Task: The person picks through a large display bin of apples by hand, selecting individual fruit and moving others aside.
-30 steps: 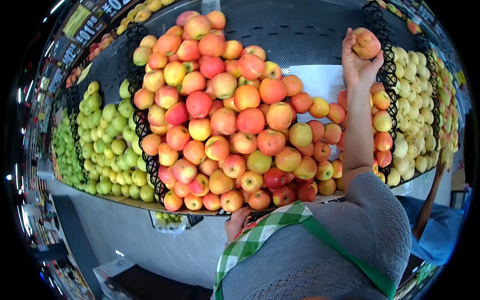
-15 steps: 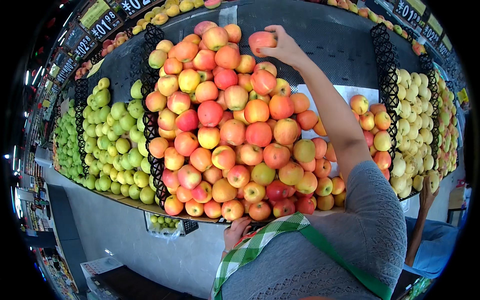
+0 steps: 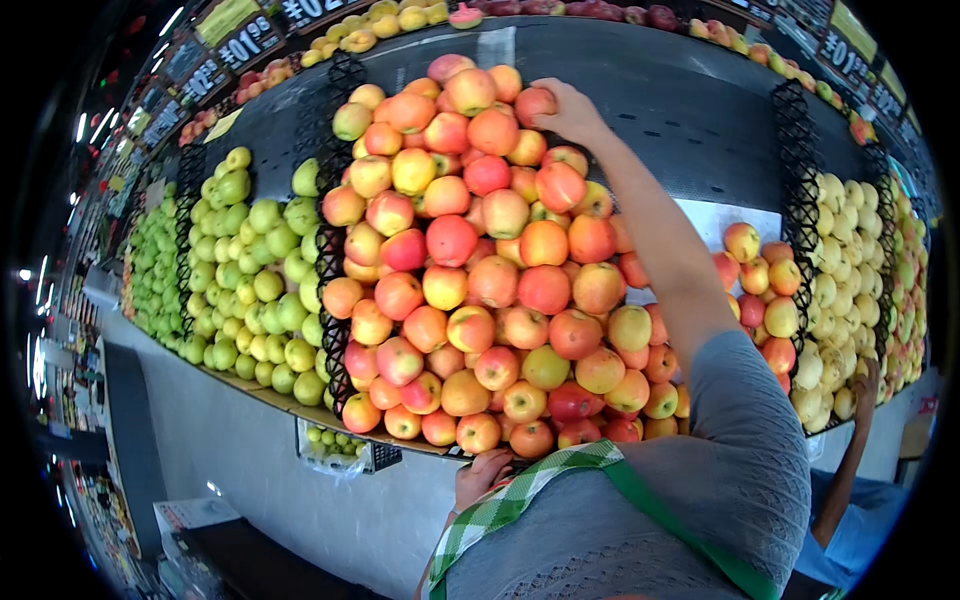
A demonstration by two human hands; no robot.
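Observation:
A red-yellow apple (image 3: 535,106) is in my right hand (image 3: 572,112), whose fingers are closed round its right side. That apple sits against the upper right edge of a big heap of red and yellow apples (image 3: 493,281). My right arm reaches over the heap's right side. Down at the front, my left hand (image 3: 482,478) is curled at the front edge (image 3: 432,447) of the display, just below the lowest apples; some of its fingers are partly hidden.
Black lattice dividers (image 3: 333,250) flank the heap. Green apples (image 3: 262,290) lie to the left, pale yellow fruit (image 3: 835,260) to the right. Black matting (image 3: 680,120) shows behind. A basket of green fruit (image 3: 335,446) stands below. Another person's hand (image 3: 866,385) touches the pale fruit.
My right hand has brought the apple from above the black matting down to the heap's upper right edge. The whole view has shifted slightly. My left hand stays at the front edge.

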